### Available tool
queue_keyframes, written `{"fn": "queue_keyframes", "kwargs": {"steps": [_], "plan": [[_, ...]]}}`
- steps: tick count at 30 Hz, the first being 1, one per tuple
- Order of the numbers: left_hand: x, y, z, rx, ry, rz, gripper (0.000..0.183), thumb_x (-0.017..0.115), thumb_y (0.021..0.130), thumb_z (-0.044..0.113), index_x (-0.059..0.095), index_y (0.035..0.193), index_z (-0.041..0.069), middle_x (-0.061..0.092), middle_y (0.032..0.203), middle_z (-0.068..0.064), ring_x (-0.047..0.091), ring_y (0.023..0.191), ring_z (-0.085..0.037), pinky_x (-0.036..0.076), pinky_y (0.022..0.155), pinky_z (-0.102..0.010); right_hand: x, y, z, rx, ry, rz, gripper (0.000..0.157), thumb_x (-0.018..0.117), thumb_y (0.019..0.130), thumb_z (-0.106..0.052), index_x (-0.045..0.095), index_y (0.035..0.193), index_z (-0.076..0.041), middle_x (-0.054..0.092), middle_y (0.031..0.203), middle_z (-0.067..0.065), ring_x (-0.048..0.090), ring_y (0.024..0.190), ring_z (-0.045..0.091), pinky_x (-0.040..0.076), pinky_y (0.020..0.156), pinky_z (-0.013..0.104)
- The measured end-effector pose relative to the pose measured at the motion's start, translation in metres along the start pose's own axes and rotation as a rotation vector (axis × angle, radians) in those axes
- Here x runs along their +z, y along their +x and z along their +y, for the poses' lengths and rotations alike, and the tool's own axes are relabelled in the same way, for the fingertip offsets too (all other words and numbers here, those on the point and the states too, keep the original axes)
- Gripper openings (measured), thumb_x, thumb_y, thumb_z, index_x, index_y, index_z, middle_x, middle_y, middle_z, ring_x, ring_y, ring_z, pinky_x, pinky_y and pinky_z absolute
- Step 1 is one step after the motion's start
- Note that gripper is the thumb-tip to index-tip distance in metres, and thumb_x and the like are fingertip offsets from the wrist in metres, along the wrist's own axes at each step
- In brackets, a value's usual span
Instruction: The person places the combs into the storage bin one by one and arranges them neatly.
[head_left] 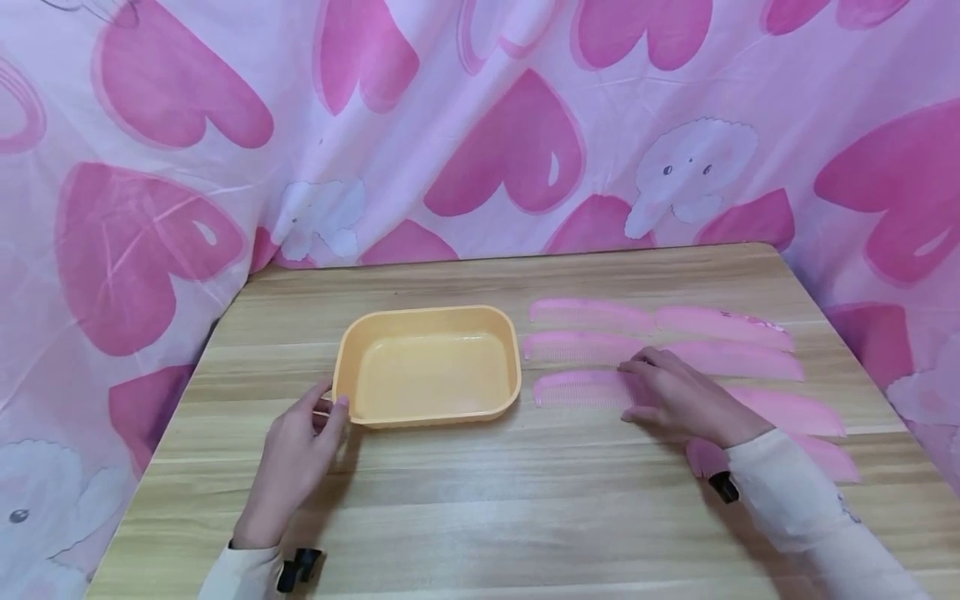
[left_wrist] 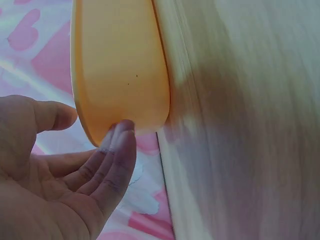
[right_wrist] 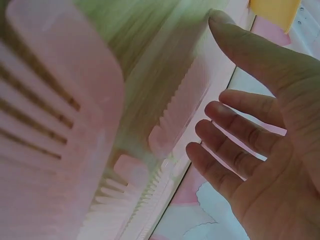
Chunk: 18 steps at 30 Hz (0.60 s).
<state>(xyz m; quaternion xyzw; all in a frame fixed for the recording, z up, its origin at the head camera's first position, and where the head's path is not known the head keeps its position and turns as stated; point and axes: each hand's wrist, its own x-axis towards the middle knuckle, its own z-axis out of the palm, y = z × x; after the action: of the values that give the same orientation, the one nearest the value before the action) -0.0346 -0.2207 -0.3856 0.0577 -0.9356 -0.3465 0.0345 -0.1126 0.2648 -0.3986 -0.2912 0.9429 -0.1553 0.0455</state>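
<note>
A yellow-orange plastic box (head_left: 438, 375) without a lid sits on the wooden table. My left hand (head_left: 296, 458) is at its near left corner, thumb by the rim and fingers extended against the outside wall; the left wrist view shows these fingertips (left_wrist: 125, 127) at the end of the box. To the right lie several pink combs in two columns. My right hand (head_left: 667, 396) is over the nearest comb (head_left: 581, 389) of the left column, partly covering it. In the right wrist view its fingers (right_wrist: 235, 120) are spread, thumb apart, with nothing between them.
Right-column combs (head_left: 723, 327) lie beyond and beside my right forearm; one near comb (head_left: 705, 458) is partly under the sleeve. A pink heart-patterned curtain (head_left: 502, 150) hangs behind and beside the table (head_left: 480, 517). Both wrists carry small black clips.
</note>
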Motion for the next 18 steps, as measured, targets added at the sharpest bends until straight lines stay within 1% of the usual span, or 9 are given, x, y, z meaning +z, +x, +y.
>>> {"fn": "queue_keyframes", "kwargs": {"steps": [4,6,11,15,18], "plan": [[0.002,0.002,0.000,-0.077,-0.095,-0.014,0.048,0.050,0.107,0.032,0.053,0.141,-0.002,0.071,0.094,-0.011,0.067,0.080,-0.020,0.053,0.062,-0.026,-0.001,0.001,0.002,0.016,0.011,-0.041,0.058,0.088,0.080,-0.023,0.065,0.122,0.009,0.060,0.114,0.016,0.058,0.102,0.028,0.054,0.090,0.048],[0.002,0.003,0.001,-0.098,-0.149,-0.021,0.046,0.052,0.106,0.028,0.053,0.140,-0.003,0.070,0.092,-0.012,0.066,0.076,-0.019,0.053,0.058,-0.023,-0.002,0.002,0.003,0.008,0.024,-0.053,0.054,0.087,0.081,-0.021,0.066,0.120,0.010,0.060,0.112,0.016,0.058,0.100,0.027,0.055,0.088,0.048],[0.002,0.005,0.001,-0.132,-0.216,-0.030,0.043,0.054,0.105,0.020,0.053,0.140,-0.004,0.069,0.092,-0.015,0.067,0.075,-0.019,0.056,0.058,-0.025,-0.004,0.005,0.008,-0.020,0.081,-0.083,0.047,0.083,0.085,-0.016,0.066,0.119,0.011,0.060,0.111,0.015,0.059,0.100,0.027,0.055,0.088,0.048],[0.002,0.005,0.001,-0.150,-0.227,-0.036,0.042,0.055,0.105,0.019,0.052,0.140,-0.004,0.069,0.094,-0.016,0.067,0.075,-0.019,0.056,0.056,-0.025,-0.007,0.007,0.012,-0.016,0.123,-0.106,0.047,0.083,0.085,-0.013,0.065,0.122,0.009,0.059,0.114,0.014,0.059,0.102,0.027,0.054,0.088,0.047],[0.002,0.006,0.002,-0.156,-0.231,-0.042,0.042,0.054,0.105,0.018,0.052,0.141,-0.004,0.068,0.094,-0.016,0.067,0.075,-0.020,0.056,0.055,-0.026,-0.007,0.008,0.015,-0.017,0.144,-0.113,0.046,0.083,0.084,-0.013,0.066,0.121,0.009,0.060,0.113,0.014,0.059,0.100,0.025,0.054,0.085,0.045]]}}
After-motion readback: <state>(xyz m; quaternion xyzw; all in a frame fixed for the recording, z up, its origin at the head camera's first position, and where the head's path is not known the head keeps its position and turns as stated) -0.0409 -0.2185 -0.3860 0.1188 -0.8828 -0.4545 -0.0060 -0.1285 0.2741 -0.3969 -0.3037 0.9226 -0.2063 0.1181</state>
